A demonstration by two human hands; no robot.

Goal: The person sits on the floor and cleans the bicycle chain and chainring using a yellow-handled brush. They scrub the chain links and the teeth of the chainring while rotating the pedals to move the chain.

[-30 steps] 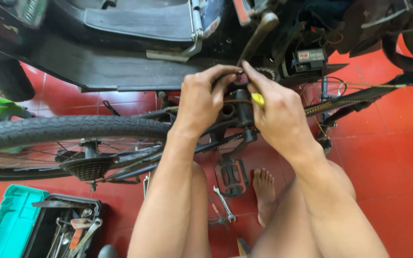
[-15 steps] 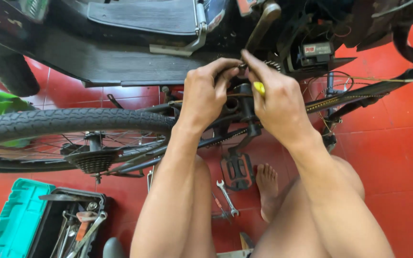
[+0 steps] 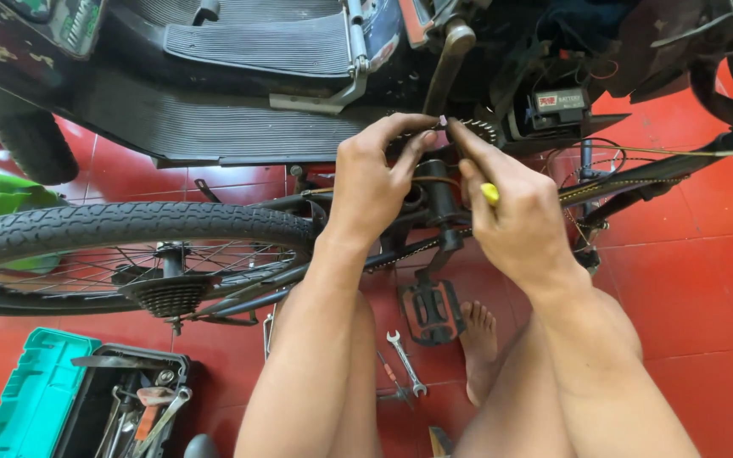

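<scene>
Between both hands [image 3: 447,182], toothed chainring [image 3: 478,130].

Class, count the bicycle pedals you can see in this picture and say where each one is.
1. A black pedal hangs under the hands, just above the red floor beside a bare foot. A second pedal may be hidden behind the frame.

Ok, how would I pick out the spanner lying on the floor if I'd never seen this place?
Start at the big bicycle wheel lying across the left of the view, then drop to the red tiled floor between the person's knees, below the black pedal. The spanner lies there beside a bare foot: slim, silver, with an open jaw at its upper end, apart from the tools in the green toolbox.
</scene>
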